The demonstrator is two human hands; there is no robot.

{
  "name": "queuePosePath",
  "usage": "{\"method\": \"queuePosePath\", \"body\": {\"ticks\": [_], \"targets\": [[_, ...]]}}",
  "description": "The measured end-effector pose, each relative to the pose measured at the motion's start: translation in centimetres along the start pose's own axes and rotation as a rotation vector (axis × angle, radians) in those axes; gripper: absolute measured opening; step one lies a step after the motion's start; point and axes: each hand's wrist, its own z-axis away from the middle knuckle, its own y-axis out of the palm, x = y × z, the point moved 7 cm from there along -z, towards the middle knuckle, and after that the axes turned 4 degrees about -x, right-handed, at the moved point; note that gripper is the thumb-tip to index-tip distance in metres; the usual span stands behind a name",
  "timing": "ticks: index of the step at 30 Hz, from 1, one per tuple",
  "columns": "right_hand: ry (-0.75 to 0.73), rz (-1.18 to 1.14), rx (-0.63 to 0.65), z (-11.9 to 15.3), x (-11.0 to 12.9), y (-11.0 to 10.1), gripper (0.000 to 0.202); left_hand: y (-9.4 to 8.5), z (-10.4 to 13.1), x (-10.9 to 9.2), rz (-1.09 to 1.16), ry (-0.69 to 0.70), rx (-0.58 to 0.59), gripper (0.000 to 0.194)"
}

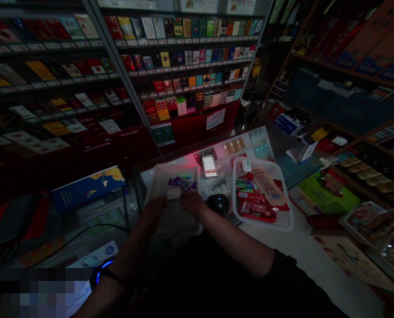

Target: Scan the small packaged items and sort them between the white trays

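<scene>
Over the left white plastic tray [155, 176], both of my hands meet at a small pale box [173, 193]. My left hand [157, 206] closes on the box's left side, and my right hand [193, 204] has its fingers closed at the right side. Dim light hides the exact finger contact. Just beyond the fingers, purple-wrapped snacks [183, 183] and a green-and-white packet [184, 176] lie in the tray. To the right of my right hand stands a black rounded device [218, 204].
A second white tray [288, 216] holds red packets [256, 210] and a long beige pack [268, 185]. A partly blurred white pack [210, 170] rests on the glass counter between the trays. Shelves of small boxes [183, 28] rise behind. A blue box [89, 187] and a black cable [94, 225] lie left.
</scene>
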Motion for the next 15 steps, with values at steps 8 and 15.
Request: {"method": "queuePosePath", "body": {"ticks": [8,15], "targets": [[-0.180,-0.031,-0.027,4.3,4.7,-3.0,0.030,-0.8,3.2,-5.1,-0.082,0.099,-0.139,0.059],[-0.447,0.235,-0.207,6.9,9.2,-7.8,0.030,1.4,4.1,-9.7,-0.128,0.268,-0.150,0.056]]}}
